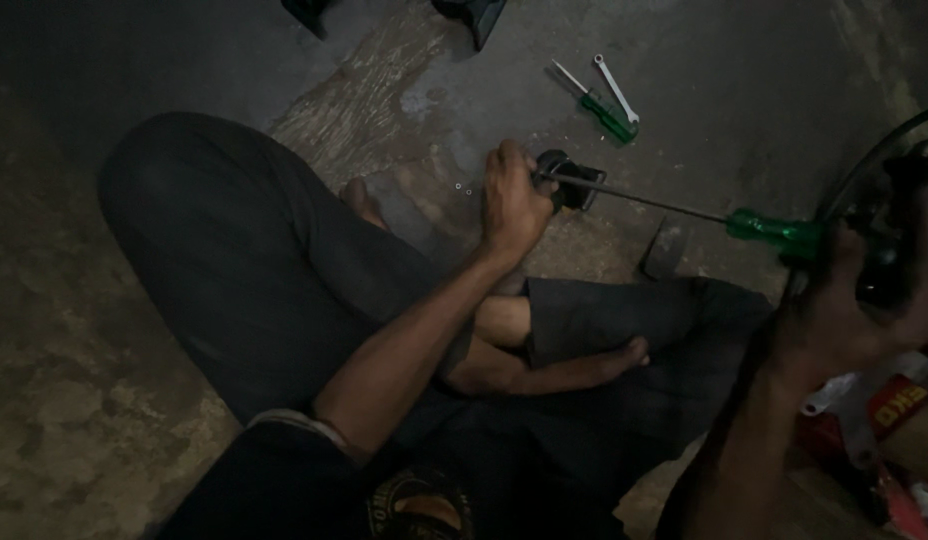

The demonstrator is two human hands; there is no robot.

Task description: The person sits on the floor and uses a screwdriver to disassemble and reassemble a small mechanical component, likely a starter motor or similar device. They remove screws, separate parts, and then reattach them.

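Note:
I sit cross-legged on a concrete floor [104, 420]. My left hand [514, 205] reaches forward, its fingers closed around the tip end of a long screwdriver shaft [644, 200]. Right beside that hand a small black part [572, 185] rests on the floor. My right hand [854, 305] at the right edge grips the screwdriver's green handle [779, 232]. It also rests against a dark black object [899, 235] with a curved cable. How the hand holds that object is too dim to tell.
A second green-handled screwdriver [604, 112] and a small spanner [617, 88] lie on the floor beyond. Two tiny rings [462, 187] sit left of my left hand. There is a dark flat block [664, 250] near my knee, and red and white packaging [899, 405] at lower right.

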